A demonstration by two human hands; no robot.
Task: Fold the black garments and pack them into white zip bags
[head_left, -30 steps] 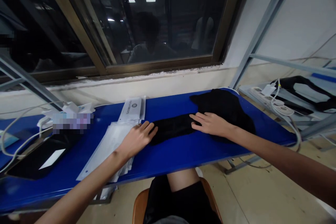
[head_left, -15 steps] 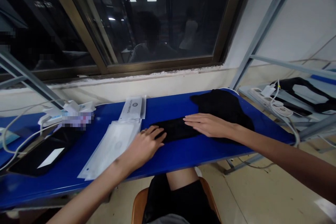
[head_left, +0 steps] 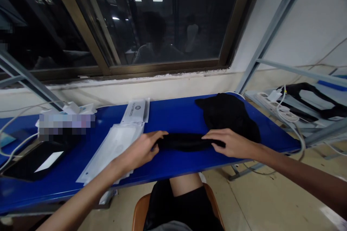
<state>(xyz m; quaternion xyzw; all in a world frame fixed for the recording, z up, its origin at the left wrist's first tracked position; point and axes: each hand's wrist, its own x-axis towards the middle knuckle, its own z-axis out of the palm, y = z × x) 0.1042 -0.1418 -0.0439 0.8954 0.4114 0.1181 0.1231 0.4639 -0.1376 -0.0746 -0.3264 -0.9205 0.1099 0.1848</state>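
A folded strip of black cloth [head_left: 187, 141] stretches between my two hands over the blue table [head_left: 173, 117]. My left hand [head_left: 145, 147] pinches its left end, thumb below and fingers on top. At the other end my right hand [head_left: 230, 143] grips the cloth between thumb and fingers. Behind my right hand lies a heap of black cloth [head_left: 230, 115]. White translucent bags [head_left: 111, 155] are stacked beside my left hand, and a printed bag [head_left: 135, 111] lies just behind them.
On the left are a dark flat object with a white label [head_left: 50, 160] and a power strip with cables [head_left: 72, 108]. A metal post [head_left: 271, 36] rises at the right, near another power strip [head_left: 271, 103]. A window [head_left: 168, 18] stands behind the table.
Both hands went from lying flat on the black strip to gripping its ends. The strip now looks narrower, lifted and nearer to me.
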